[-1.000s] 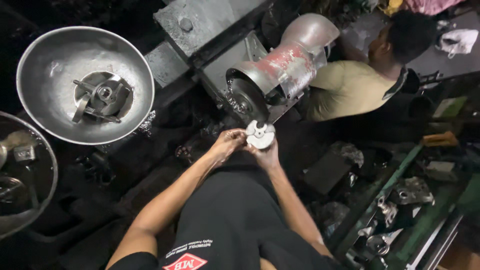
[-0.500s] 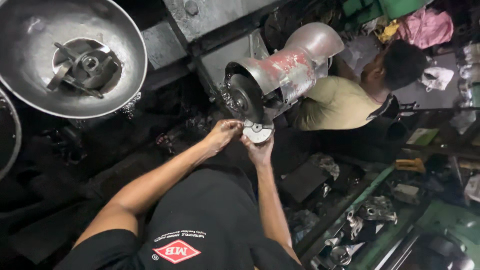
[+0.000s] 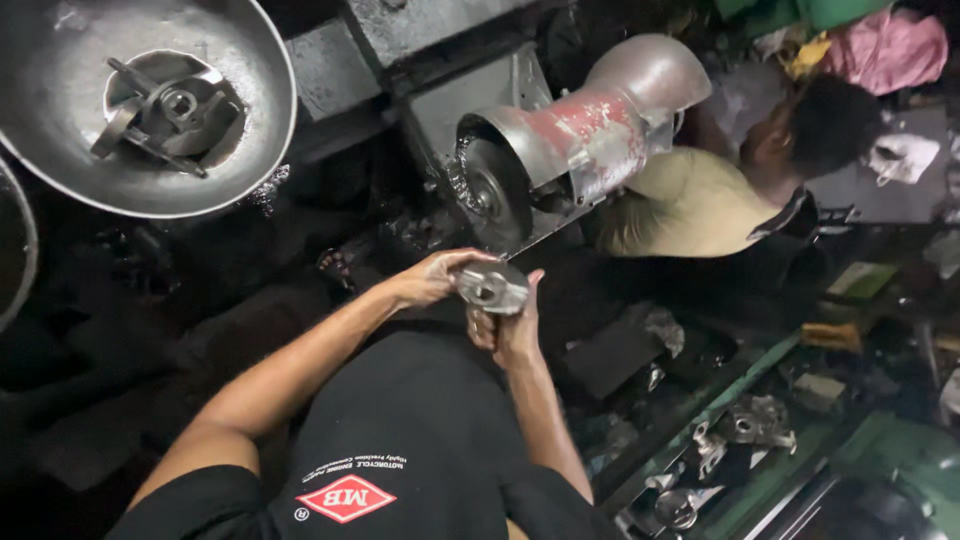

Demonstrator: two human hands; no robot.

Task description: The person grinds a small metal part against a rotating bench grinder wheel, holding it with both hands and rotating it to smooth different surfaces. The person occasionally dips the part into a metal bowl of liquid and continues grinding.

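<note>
A small round metal casting (image 3: 493, 287) with a central hole is held in both my hands, just below the grinding wheel (image 3: 495, 192) of a bench grinder (image 3: 585, 135) with a grey and red housing. My left hand (image 3: 428, 276) grips the casting's left edge. From below and the right, my right hand (image 3: 512, 328) clasps it. The casting sits a little under the wheel's lower rim; whether they touch I cannot tell.
A large metal bowl (image 3: 250, 110) with several similar castings sits at the upper left. Another person in an olive shirt (image 3: 690, 205) crouches behind the grinder. More metal castings (image 3: 745, 425) lie on a green rack at the lower right. The surroundings are dark.
The casting has tilted from showing its bright white face to lying flatter and greyer. Both hands stay on it just below the wheel. The view has shifted slightly.
</note>
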